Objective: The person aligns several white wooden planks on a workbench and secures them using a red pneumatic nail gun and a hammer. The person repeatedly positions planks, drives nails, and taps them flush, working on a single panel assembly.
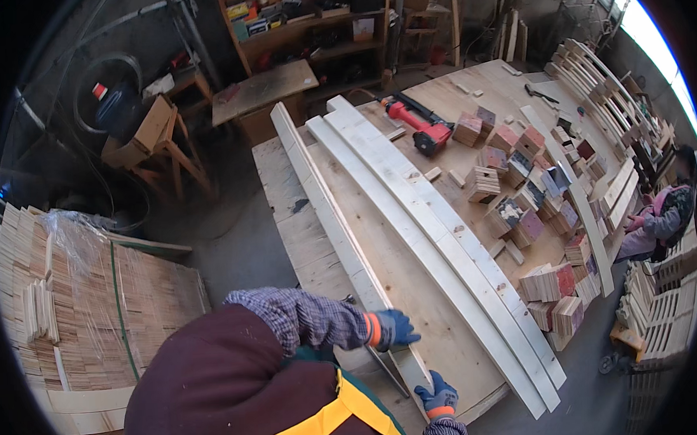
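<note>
A long pale wooden board (328,207) stands tilted on edge along the left part of the plywood worktable (401,254). My left hand (392,330), in a blue glove with an orange cuff, is closed over the board near its close end. My right hand (438,396), gloved the same way, grips the end of that board, its thumb and fingers around it. Two more long boards lie side by side to the right: one narrower board (403,219) and one wider board (450,236) with pencil-like cross lines. Their close ends overhang the table's front edge.
A red nail gun (418,125) lies beyond the boards. Wooden blocks (508,214) are heaped on the right, with a thin strip (569,196) leaning across. Another person (663,219) is at the far right. Stacked slats (88,299) stand at left, and shelves (317,24) behind.
</note>
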Demonstrator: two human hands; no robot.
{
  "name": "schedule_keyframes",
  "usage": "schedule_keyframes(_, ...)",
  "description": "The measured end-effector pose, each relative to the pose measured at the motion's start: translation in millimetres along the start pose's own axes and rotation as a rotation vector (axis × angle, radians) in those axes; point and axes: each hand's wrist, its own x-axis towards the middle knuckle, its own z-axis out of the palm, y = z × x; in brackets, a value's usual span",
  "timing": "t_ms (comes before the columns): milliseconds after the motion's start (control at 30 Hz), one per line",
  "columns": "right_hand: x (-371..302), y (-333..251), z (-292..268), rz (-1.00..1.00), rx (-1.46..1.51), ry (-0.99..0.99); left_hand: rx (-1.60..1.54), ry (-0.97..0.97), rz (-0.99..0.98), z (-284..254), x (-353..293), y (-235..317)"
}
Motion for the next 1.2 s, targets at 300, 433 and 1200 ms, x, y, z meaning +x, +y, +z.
schedule_keyframes(300, -1, -22, -14, 0.055, -0.354, 0.273, -0.172, 0.153, -0.640, -90, -138, -169)
schedule_keyframes(433, 12, -19, -20, 0.129, -0.368, 0.326, -0.153, 0.250, -0.504, -76, -176, -181)
schedule_keyframes(1200, -34, -254, -64, -0.618, 0.590, 0.518, -1.708, 0.995, -1.022, -128, -3, 33)
